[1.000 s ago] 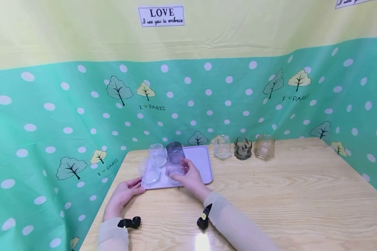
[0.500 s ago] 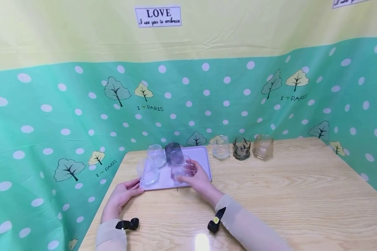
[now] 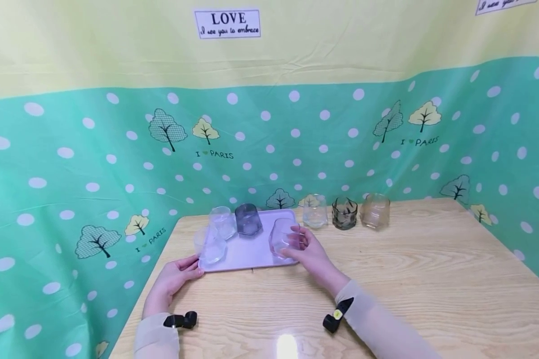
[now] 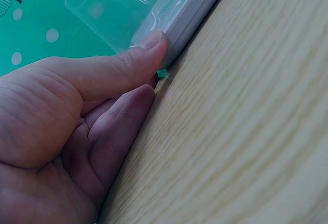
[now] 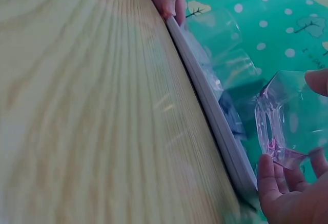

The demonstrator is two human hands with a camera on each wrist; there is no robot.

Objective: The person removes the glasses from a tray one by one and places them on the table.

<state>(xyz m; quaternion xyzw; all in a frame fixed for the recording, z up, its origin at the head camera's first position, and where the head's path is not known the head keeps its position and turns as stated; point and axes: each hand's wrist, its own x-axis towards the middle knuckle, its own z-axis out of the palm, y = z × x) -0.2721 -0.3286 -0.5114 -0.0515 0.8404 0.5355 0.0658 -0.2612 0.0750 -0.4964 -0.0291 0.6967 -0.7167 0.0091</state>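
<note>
My right hand (image 3: 312,254) grips a clear, pink-tinted glass (image 3: 280,239) over the right part of a lilac tray (image 3: 251,254). In the right wrist view, that glass (image 5: 287,116) is between thumb and fingers, its thick faceted base held above the tray's rim (image 5: 215,116). My left hand (image 3: 175,281) pinches the tray's front left corner; in the left wrist view, the thumb lies on the rim (image 4: 187,26). On the tray's left side stand two clear glasses, one at the front (image 3: 214,249) and one behind (image 3: 223,224), beside a dark grey glass (image 3: 248,222).
Right of the tray, along the back of the wooden table (image 3: 386,279), stand a clear glass (image 3: 315,212), a smoky dark glass (image 3: 344,214) and an amber glass (image 3: 375,212). A green and yellow patterned curtain (image 3: 269,129) hangs behind the table.
My right hand has carried the pink-tinted glass to the right, away from the dark grey glass, across the tray. My left hand stays at the tray's corner.
</note>
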